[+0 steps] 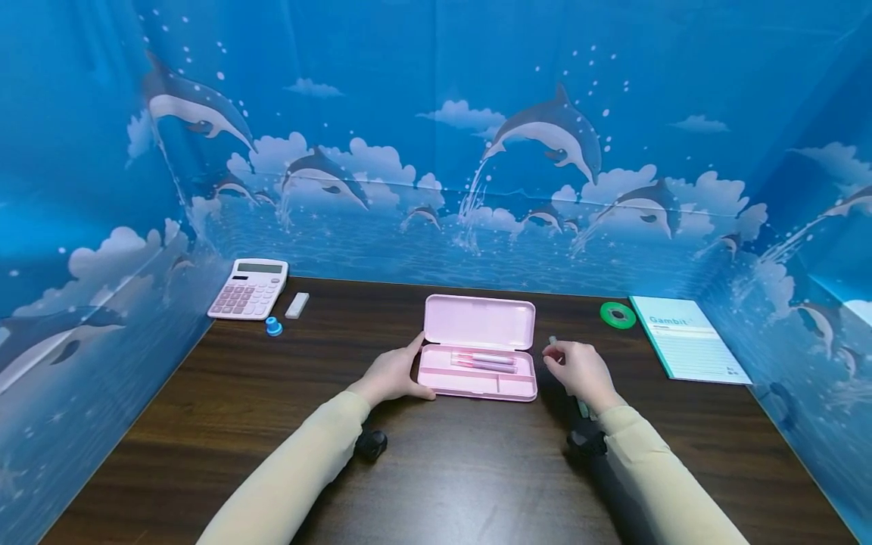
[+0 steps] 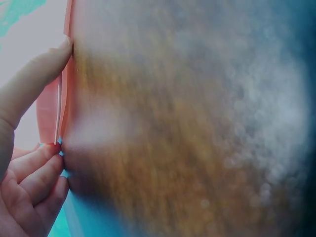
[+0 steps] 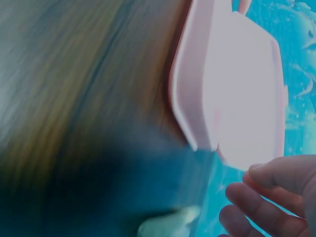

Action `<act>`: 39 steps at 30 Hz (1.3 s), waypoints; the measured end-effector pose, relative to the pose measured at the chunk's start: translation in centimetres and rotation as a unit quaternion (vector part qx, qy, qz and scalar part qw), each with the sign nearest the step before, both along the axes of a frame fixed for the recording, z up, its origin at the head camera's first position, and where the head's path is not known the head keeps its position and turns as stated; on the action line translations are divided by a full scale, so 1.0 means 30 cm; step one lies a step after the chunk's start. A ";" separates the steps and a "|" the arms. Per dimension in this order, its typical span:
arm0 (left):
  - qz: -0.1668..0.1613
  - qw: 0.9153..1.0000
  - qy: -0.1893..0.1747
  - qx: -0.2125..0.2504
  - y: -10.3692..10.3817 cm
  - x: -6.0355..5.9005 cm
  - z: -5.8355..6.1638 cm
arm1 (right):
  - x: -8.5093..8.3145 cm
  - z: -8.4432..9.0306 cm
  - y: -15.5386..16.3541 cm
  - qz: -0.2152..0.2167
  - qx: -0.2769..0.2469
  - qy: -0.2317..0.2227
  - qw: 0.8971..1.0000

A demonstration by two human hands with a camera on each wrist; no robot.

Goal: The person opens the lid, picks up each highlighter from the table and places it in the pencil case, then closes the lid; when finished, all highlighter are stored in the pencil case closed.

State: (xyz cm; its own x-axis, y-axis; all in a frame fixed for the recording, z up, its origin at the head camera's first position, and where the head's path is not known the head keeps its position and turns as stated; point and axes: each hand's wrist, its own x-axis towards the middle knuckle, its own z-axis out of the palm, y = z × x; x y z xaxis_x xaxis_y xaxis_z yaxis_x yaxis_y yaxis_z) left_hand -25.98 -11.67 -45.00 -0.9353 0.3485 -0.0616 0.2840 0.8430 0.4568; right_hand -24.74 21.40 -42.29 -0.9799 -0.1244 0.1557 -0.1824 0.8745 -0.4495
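Note:
An open pink pencil case lies in the middle of the dark wooden table, its lid tilted back. Two or three pink and purple pens lie in its tray. My left hand grips the case's left end, thumb on the lid edge and fingers curled at the front corner. The left wrist view shows that hand on the case edge. Just right of the case, my right hand pinches a slim pale-green pen. The blurred right wrist view shows the case, curled fingers and the pen's end.
A pink calculator, a white eraser and a small blue cap-like object sit at the back left. A green tape roll and a teal notebook lie at the back right. Blue dolphin-print walls enclose three sides.

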 end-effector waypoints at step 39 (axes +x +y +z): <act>0.004 1.000 0.007 -0.007 -0.002 -0.005 -0.005 | 0.062 -0.056 0.284 -0.085 0.021 -0.098 0.991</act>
State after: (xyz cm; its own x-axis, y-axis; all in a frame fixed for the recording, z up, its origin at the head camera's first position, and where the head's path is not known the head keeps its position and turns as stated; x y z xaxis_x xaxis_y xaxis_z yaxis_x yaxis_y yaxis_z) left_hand -26.12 -11.74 -45.14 -0.9391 0.3395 -0.0538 0.2827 0.8518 0.4411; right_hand -22.90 29.93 -43.96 -0.9982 0.0431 -0.0409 0.0564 0.9038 -0.4243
